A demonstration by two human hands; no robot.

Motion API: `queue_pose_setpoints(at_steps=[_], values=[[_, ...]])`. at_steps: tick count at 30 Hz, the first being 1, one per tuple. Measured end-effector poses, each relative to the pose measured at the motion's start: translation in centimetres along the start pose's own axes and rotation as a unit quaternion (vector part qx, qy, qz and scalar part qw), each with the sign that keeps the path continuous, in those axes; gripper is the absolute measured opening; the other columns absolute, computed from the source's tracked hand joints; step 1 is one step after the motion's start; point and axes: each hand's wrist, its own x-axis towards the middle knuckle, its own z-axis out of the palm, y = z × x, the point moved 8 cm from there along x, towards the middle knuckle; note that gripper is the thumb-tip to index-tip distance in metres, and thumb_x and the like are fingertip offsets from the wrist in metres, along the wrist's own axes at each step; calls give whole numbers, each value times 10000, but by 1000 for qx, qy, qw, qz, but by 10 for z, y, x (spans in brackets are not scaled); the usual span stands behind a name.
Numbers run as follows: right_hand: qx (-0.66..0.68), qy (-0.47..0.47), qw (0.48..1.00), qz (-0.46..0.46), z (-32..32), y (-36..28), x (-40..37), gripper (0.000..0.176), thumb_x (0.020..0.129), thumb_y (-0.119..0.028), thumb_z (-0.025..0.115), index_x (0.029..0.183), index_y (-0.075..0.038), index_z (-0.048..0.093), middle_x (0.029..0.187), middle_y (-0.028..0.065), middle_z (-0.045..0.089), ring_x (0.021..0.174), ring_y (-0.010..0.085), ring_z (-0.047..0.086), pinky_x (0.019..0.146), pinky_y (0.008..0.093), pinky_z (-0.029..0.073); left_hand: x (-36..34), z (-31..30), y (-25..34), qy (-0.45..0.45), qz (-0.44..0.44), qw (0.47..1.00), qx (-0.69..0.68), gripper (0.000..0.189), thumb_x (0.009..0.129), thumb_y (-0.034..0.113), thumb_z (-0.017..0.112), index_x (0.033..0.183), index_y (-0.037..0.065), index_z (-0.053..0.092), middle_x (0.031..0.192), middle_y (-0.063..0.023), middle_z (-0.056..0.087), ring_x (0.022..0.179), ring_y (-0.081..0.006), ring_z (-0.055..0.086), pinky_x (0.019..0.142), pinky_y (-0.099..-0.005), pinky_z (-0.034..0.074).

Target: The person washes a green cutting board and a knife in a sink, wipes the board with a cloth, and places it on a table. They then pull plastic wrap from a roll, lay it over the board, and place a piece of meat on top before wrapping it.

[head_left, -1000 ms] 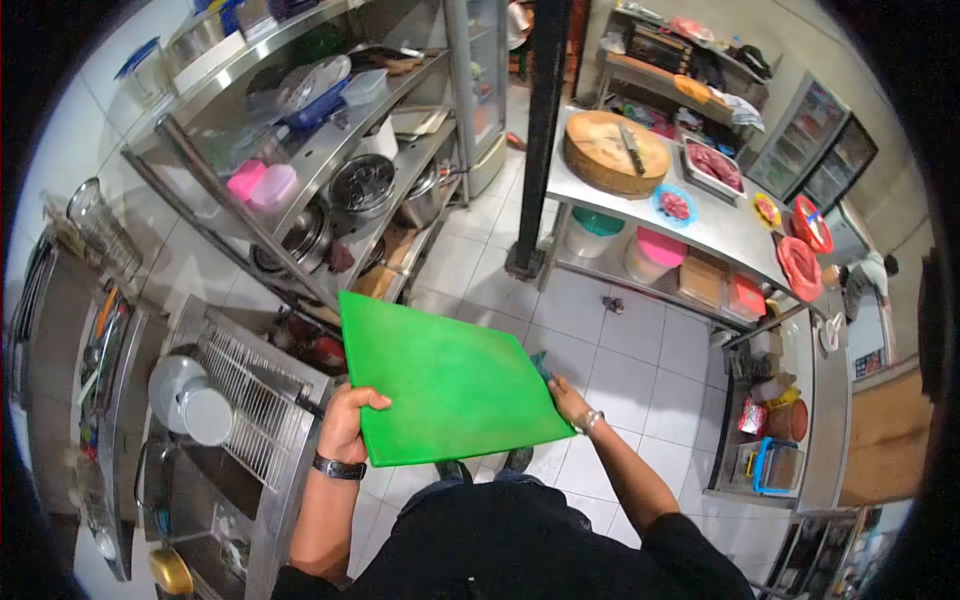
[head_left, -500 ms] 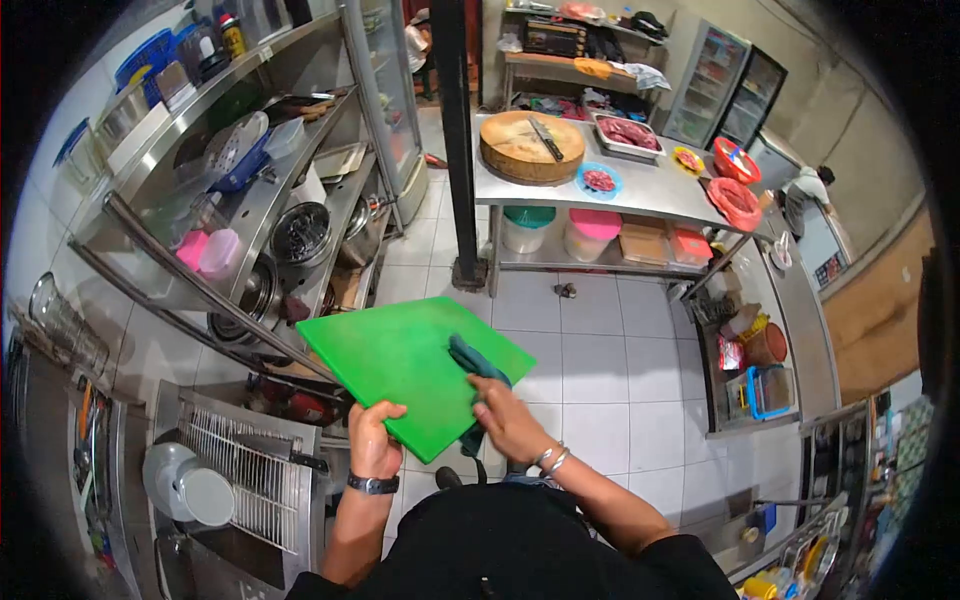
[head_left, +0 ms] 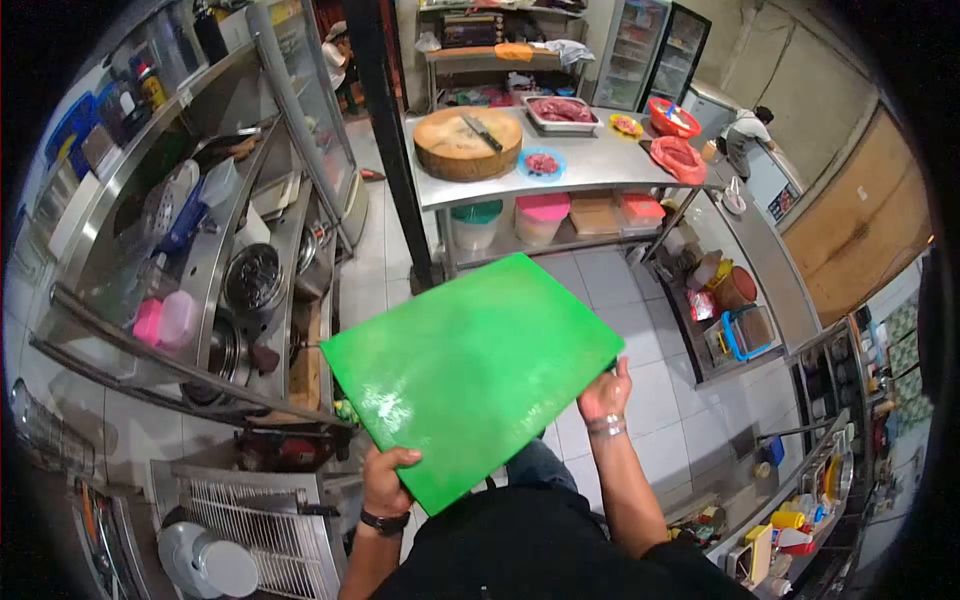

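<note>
A large green cutting board [head_left: 470, 370] is held in front of my body, tilted, with wet shiny patches on its left part. My left hand [head_left: 388, 478] grips its near left corner, thumb on top and fingers beneath. At the right corner, my right hand [head_left: 606, 392] holds the edge from below, its fingers partly hidden under the board. No cloth shows in either hand now.
A steel table [head_left: 600, 155] ahead carries a round wooden chopping block [head_left: 455, 150] with a knife [head_left: 481, 133] and a tray of meat [head_left: 562, 113]. Steel shelves [head_left: 215, 90] with pots stand left, near a wire rack [head_left: 255, 525]. Another person [head_left: 748, 130] is at far right.
My right hand has gone from the board's face, where it held a dark green cloth, to the right edge. The cloth is out of sight. The board is turned and further right in view.
</note>
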Motion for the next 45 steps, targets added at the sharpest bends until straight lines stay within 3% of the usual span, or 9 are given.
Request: queue_pose_setpoints(at_steps=[5, 7, 10, 19, 21, 31, 35, 40, 45], values=[[-159, 50, 983, -76, 14, -20, -17, 548, 1015, -484, 390, 1362, -64, 444, 1327, 91, 534, 1196, 264, 529, 988, 415, 464, 61, 36, -55, -40, -68, 997, -4, 505, 728, -92, 530, 1229, -34, 498, 1074, -128, 611, 946, -270, 649, 852, -393, 546], [-179, -20, 984, 10, 4, -20, -7, 530, 1013, -465, 413, 1361, -68, 453, 1325, 80, 546, 1183, 246, 542, 995, 409, 459, 92, 60, -72, -61, -80, 995, 5, 472, 741, -85, 542, 1209, -28, 509, 1069, -121, 611, 945, -264, 648, 858, -396, 545], [-224, 2, 973, 55, 10, -51, 3, 503, 1014, -438, 435, 1348, -63, 471, 1317, 82, 561, 1167, 231, 559, 999, 403, 456, 142, 115, -93, -136, -95, 986, 27, 469, 747, -79, 553, 1212, -26, 513, 1076, -119, 610, 943, -262, 648, 861, -395, 545], [-252, 34, 963, 88, -10, -181, 98, 469, 1011, -348, 499, 1341, -16, 473, 1314, 86, 557, 1193, 201, 533, 1005, 388, 444, 275, 225, -195, -148, -198, 967, 69, 454, 753, -65, 558, 1204, -51, 505, 1053, -135, 621, 925, -267, 664, 827, -410, 566], [-281, 21, 959, 20, 1, -217, 124, 460, 1015, -346, 485, 1286, 26, 492, 1247, 117, 597, 1113, 221, 594, 972, 387, 479, 291, 250, -211, -158, -190, 965, 85, 448, 768, -72, 565, 1211, -49, 507, 1066, -139, 627, 944, -264, 658, 832, -407, 561], [-285, 14, 958, 5, 2, -304, 288, 372, 991, -286, 552, 1147, 51, 577, 1110, 99, 656, 997, 188, 633, 898, 361, 506, 412, 343, -256, -198, -169, 963, 69, 360, 797, -59, 639, 1148, -4, 577, 1019, -77, 654, 920, -202, 656, 829, -344, 533], [-277, 15, 961, 14, 4, -322, 373, 324, 985, -267, 573, 1053, 45, 625, 1021, 86, 677, 908, 166, 639, 833, 327, 514, 498, 353, -283, -205, -172, 960, 79, 459, 808, -73, 605, 1250, -2, 504, 1111, -112, 621, 992, -239, 640, 875, -376, 528], [-298, 47, 953, 1, -16, -351, 496, 278, 989, -226, 565, 1088, 29, 616, 1048, 87, 671, 941, 177, 639, 859, 342, 510, 620, 371, -316, -198, -201, 956, 80, 412, 783, -56, 659, 1178, 17, 565, 1052, -69, 644, 968, -197, 641, 864, -346, 517], [-300, 34, 953, 7, -25, -374, 588, 315, 996, -225, 546, 1191, 22, 566, 1138, 94, 641, 1025, 195, 619, 925, 364, 491, 721, 388, -346, -223, -210, 944, 122, 441, 808, -43, 641, 1237, -4, 549, 1146, -102, 628, 1047, -235, 618, 926, -402, 489]])
